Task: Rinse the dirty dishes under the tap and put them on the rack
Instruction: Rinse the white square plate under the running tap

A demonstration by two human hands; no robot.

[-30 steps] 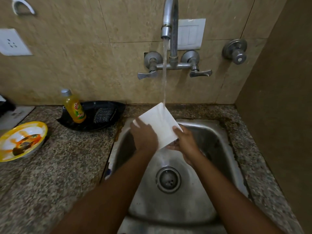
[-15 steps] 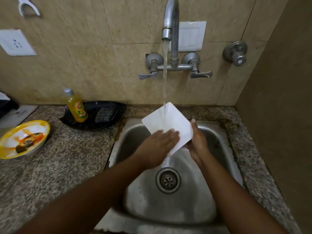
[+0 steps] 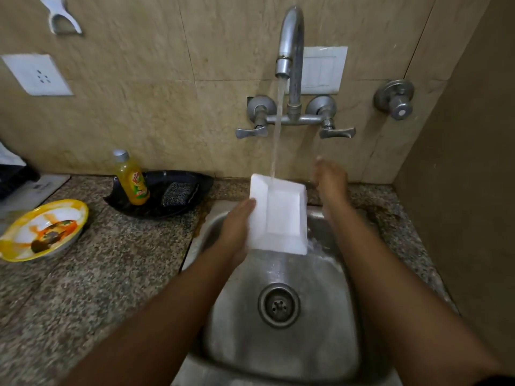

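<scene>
Your left hand (image 3: 237, 229) holds the white square plate (image 3: 280, 215) by its left edge, fingers clamped on it, over the sink (image 3: 278, 344) under the tap (image 3: 289, 45) stream. Your right hand (image 3: 330, 181) is off the plate, blurred; I cannot tell its fingers' state.

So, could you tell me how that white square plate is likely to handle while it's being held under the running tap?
The white square plate looks rigid, so it should keep its shape. Water from the tap is running across it, so it is probably slippery. Only the left hand holds it, by one edge, while the right hand is off it, so it may tip.
</scene>
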